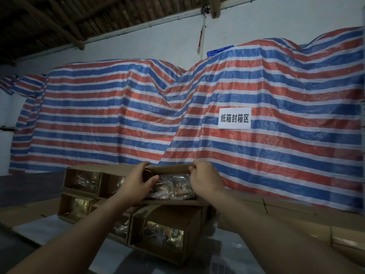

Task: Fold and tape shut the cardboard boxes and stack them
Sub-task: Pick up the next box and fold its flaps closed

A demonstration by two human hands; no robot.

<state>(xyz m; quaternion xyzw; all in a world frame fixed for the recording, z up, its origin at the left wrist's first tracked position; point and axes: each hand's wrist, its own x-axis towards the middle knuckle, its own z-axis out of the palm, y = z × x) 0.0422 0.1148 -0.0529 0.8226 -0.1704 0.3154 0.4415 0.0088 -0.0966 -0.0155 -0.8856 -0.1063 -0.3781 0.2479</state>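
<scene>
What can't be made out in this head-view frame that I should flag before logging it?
- Contents of the top box: only glare on plastic wrap shows; dim light and the left hand and right hand cover its ends.
- Tape: none visible; box seams are too dark to judge.
- Whatever lies under the striped tarp: fully covered.
- Blue object behind the tarp: mostly hidden by the tarp's top edge.
- Flat cartons at right: cut off by the frame edge.

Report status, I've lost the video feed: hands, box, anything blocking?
Both hands in grip on the top box: left hand, right hand. Box open, bagged goods showing, no tape visible. Sits on stacked open boxes. Nothing blocking.
</scene>
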